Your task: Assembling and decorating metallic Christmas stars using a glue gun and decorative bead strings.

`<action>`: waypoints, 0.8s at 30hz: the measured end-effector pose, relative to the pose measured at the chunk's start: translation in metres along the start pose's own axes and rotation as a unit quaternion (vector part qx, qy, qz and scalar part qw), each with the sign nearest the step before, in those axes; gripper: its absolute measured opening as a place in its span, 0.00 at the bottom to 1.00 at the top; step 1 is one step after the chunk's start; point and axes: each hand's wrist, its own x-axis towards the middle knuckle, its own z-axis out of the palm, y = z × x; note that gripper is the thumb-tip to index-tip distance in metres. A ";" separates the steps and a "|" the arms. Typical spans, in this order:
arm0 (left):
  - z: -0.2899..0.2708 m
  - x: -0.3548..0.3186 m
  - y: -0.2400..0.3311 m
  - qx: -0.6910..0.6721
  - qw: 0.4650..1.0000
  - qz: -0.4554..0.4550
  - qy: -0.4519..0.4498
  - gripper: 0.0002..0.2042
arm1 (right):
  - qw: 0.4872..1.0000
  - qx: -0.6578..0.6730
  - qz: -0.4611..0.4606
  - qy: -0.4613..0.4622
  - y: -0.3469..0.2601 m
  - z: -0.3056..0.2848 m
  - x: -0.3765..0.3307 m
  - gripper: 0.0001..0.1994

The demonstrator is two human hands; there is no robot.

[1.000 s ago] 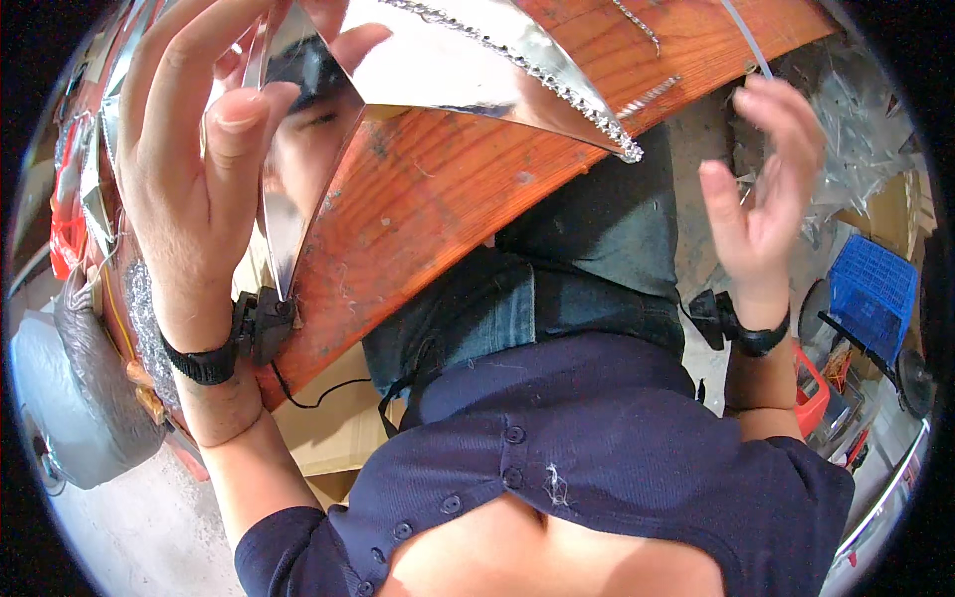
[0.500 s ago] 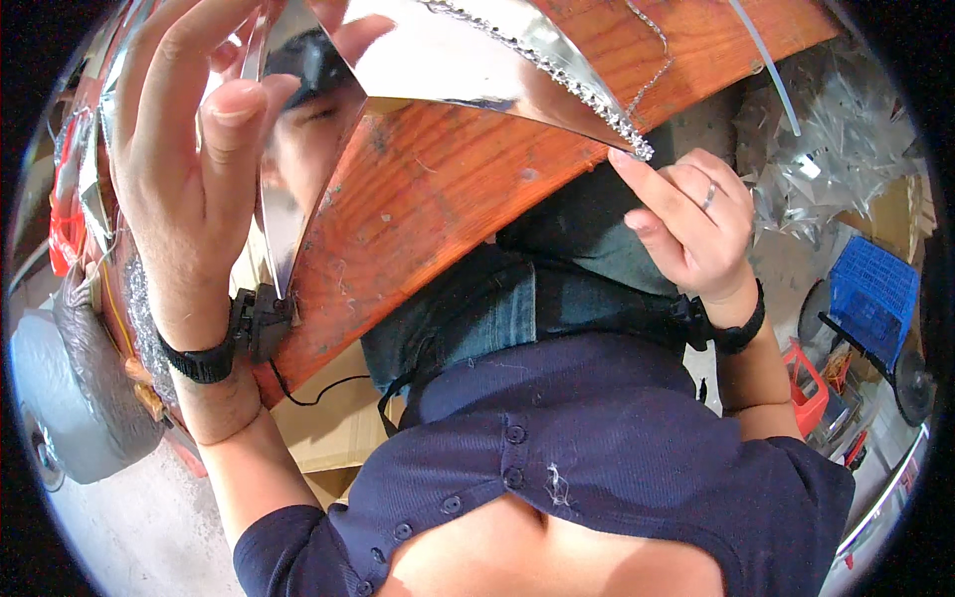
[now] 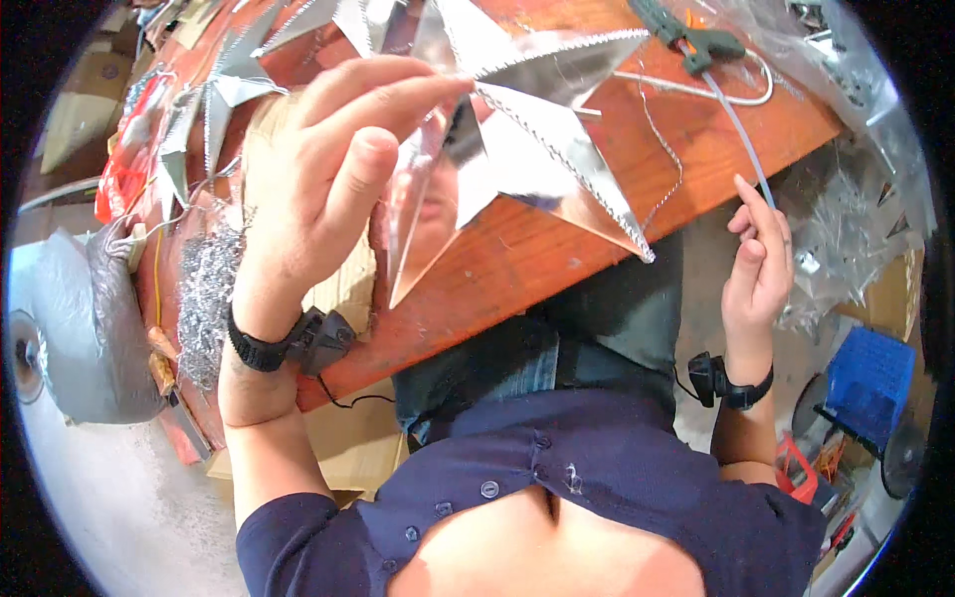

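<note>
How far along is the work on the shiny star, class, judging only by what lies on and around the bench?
Done: finished-looking silver stars lie at the bench's far left. In hand: the left hand pinches a folded silver star above the wooden bench; a thin chain hangs by it, and the right hand is raised, open, beside it. Left: a clear bag of small silver parts waits at right.

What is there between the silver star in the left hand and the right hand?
In the head view, only bare wooden table and a thin chain lie between the silver star, held by the left hand, and the right hand.
</note>
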 end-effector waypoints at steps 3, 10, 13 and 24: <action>0.000 -0.004 0.005 -0.078 0.995 -0.054 0.007 0.30 | 0.993 -0.111 0.041 0.003 0.002 -0.007 0.017 0.16; 0.000 0.003 0.018 -0.207 0.965 -0.144 0.070 0.34 | 0.974 -0.211 -0.039 -0.073 0.057 -0.013 0.090 0.21; 0.000 0.011 0.018 -0.202 0.964 -0.164 0.063 0.28 | 0.966 -0.225 -0.078 -0.101 0.070 -0.011 0.126 0.23; -0.002 0.016 0.024 0.169 0.985 0.040 0.015 0.10 | 0.966 0.016 -0.196 -0.167 -0.072 0.025 0.135 0.15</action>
